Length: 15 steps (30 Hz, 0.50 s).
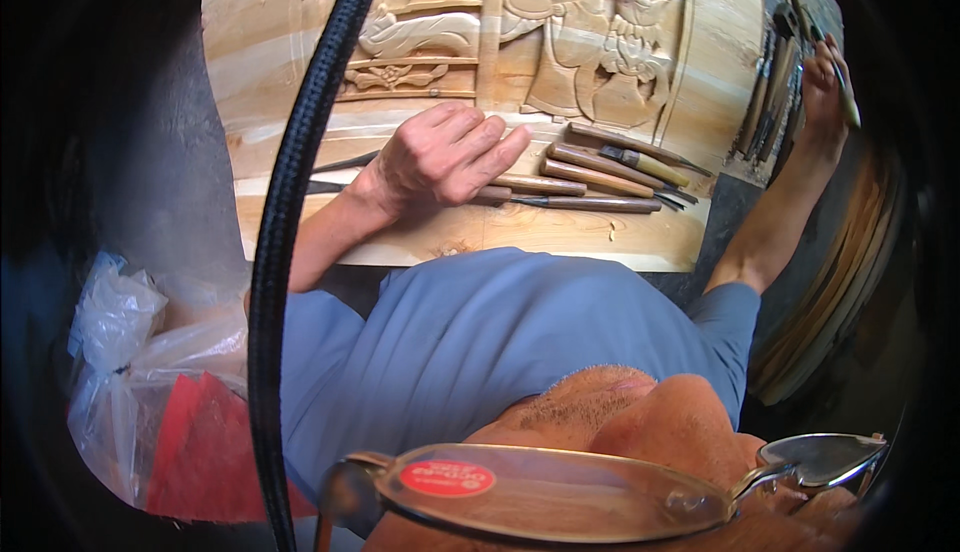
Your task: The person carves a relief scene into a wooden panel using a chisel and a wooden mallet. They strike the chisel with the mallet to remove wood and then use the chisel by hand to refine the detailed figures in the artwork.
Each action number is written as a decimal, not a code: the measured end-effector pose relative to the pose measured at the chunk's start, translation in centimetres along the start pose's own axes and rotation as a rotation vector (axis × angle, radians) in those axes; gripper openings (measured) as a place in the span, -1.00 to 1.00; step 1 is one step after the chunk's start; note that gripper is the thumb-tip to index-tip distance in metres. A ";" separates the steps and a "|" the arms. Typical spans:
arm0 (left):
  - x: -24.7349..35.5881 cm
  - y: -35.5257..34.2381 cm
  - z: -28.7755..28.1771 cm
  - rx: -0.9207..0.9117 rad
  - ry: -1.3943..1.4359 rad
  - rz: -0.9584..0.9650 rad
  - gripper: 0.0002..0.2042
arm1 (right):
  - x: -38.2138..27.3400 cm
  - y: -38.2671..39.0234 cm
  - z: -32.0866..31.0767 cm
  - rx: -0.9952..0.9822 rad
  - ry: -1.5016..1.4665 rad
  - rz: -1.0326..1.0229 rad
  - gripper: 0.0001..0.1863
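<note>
My left hand (440, 157) is over the near part of a carved wooden panel (590, 227), its fingers curled in. What is inside that grip, if anything, is hidden. Thin dark blades (347, 162) show to its left, and several wood-handled carving chisels (600, 177) lie to its right, some partly under the hand. Out at the far right, my right hand (824, 87) is closed around a slim carving chisel (849, 110) with a pale handle end. That hand is beside more tools at the panel's right side.
Relief figures (565, 42) are cut into the far part of the panel. A row of tools (768, 92) lies along its right side. Curved wooden pieces (835, 282) stand at the lower right. A clear plastic bag (120, 342) and red material (205, 447) are at the lower left. A black cable (290, 202) crosses the view.
</note>
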<state>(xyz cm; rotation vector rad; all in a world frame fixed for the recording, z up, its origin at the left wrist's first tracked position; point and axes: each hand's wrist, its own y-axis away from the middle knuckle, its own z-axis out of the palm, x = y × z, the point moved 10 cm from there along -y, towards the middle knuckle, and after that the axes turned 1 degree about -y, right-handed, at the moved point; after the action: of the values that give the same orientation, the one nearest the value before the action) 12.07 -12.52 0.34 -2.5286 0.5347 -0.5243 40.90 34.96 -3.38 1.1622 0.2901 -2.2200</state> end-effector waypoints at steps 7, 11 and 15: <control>-0.8 -3.8 0.5 0.135 0.026 0.016 -0.47 | 15.0 14.7 21.5 0.097 0.244 -0.028 -0.65; -0.7 -5.8 0.1 0.249 0.040 0.036 -0.47 | 20.5 17.9 25.9 0.157 -0.216 0.257 -0.73; -1.9 -6.7 -0.1 0.298 0.080 0.054 -0.46 | 20.0 19.0 28.0 0.271 -0.266 0.285 -0.73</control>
<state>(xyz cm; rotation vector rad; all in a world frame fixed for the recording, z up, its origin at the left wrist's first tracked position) 12.21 -6.35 3.48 -2.2123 0.5110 -0.6363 25.10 -0.96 -1.32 0.9553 -0.2776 -2.1659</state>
